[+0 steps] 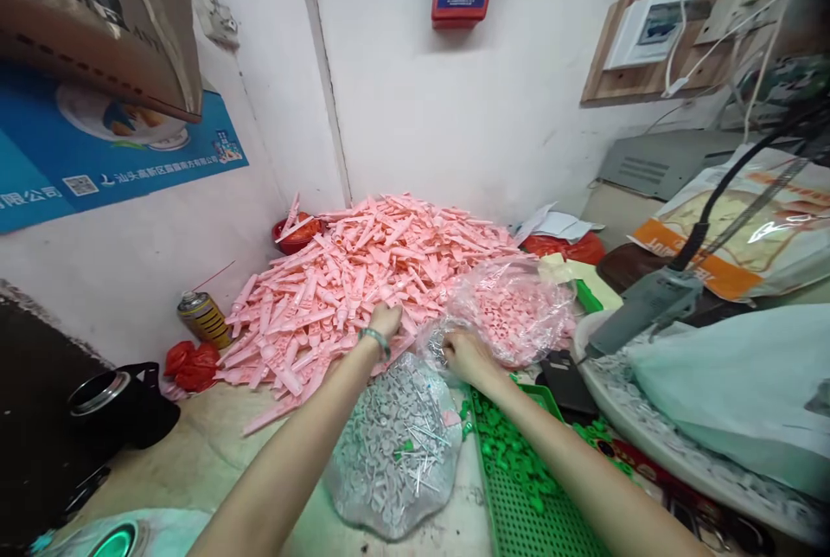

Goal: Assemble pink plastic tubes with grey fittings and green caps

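My left hand (386,321) reaches to the front of a big heap of pink plastic pieces (389,250), its fingers curled in at the pile. What they hold, if anything, is hidden. My right hand (465,354) is closed at a small clear bag (432,344) with shiny small parts in it; its fingertips are out of sight. Below both hands lies a clear bag of grey plastic parts (382,436), with thin metal pins (424,453) on top. Behind my right hand, an open clear bag holds small pink parts (509,310).
Under my right forearm is a green perforated tray (545,518) with green parts (519,462). A large white basin (680,444) stands at right, a grey tool (648,310) over its rim. At left are a spray can (204,319), a red bag (192,367) and a black flask (123,410).
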Motion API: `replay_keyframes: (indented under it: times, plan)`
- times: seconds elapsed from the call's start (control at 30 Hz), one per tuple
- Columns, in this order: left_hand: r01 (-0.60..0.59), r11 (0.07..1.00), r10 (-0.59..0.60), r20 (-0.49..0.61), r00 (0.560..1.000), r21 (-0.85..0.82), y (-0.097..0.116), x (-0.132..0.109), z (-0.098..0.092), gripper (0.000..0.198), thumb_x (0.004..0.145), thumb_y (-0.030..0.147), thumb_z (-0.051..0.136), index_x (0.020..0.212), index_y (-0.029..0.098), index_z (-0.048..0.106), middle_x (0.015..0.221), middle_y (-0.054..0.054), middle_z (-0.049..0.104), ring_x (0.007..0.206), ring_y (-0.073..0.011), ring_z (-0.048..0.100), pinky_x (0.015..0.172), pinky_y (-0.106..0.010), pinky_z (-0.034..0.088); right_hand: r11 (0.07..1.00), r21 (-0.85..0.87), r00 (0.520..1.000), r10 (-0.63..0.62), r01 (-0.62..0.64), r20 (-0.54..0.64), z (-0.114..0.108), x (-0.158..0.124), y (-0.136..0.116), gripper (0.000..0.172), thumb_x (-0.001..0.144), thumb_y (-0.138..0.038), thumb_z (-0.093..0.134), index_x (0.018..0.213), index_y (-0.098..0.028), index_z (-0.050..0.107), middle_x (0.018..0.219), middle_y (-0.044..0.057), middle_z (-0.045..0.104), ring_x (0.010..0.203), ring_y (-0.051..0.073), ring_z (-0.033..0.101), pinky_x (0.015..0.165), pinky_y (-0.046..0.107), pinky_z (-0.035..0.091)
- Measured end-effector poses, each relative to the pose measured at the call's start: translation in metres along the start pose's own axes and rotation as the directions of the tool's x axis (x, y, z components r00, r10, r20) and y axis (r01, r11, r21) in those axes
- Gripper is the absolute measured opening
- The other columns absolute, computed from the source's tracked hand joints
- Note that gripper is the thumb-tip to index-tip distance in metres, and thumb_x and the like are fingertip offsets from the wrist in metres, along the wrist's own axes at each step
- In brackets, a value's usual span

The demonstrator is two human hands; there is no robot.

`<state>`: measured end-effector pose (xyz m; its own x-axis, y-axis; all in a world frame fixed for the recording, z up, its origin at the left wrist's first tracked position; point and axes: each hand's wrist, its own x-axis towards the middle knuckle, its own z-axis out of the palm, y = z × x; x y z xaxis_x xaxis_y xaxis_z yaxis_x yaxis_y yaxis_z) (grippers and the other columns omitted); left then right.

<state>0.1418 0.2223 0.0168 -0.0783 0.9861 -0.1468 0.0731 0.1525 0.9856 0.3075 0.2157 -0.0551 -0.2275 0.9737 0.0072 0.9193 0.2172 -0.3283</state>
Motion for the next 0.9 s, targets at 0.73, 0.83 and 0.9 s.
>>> replay_keyframes:
  times: [0.73, 0.83, 0.9]
  plan:
    - [0.237, 0.870, -0.277, -0.033, 0.960, -0.433, -0.104, -0.184, 0.018, 0.050, 0.068, 0.060, 0.070, 0.086, 0.016, 0.056, 0.060, 0.002, 0.061, 0.046, -0.0111, 0.052, 0.047, -0.024, 0.043, 0.736, 0.629, 0.958, -0.284, 0.251, -0.049, -0.011, -0.153, -0.054, 0.015, 0.086, -0.011, 0.052, 0.077, -0.020, 0.059, 0.089, 0.003, 0.061, 0.088, 0.019, 0.059, 0.079, 0.032, 0.047]
    - [0.253, 0.880, -0.282, -0.014, 0.959, -0.402, -0.108, -0.187, 0.021, 0.051, 0.070, 0.061, 0.068, 0.088, 0.014, 0.058, 0.057, 0.001, 0.062, 0.045, -0.0127, 0.054, 0.047, -0.025, 0.043, 0.781, 0.555, 0.955, -0.280, 0.286, -0.098, -0.007, -0.164, -0.051, 0.015, 0.087, -0.009, 0.050, 0.079, -0.020, 0.058, 0.088, 0.004, 0.059, 0.085, 0.020, 0.056, 0.076, 0.033, 0.046]
    - [0.260, 0.885, -0.287, -0.012, 0.958, -0.386, -0.108, -0.189, 0.023, 0.051, 0.071, 0.061, 0.066, 0.089, 0.014, 0.058, 0.056, 0.000, 0.062, 0.045, -0.0143, 0.055, 0.047, -0.026, 0.044, 0.804, 0.477, 0.935, -0.314, 0.355, -0.166, -0.004, -0.167, -0.049, 0.017, 0.089, -0.008, 0.048, 0.080, -0.019, 0.057, 0.087, 0.005, 0.057, 0.082, 0.020, 0.055, 0.073, 0.033, 0.045]
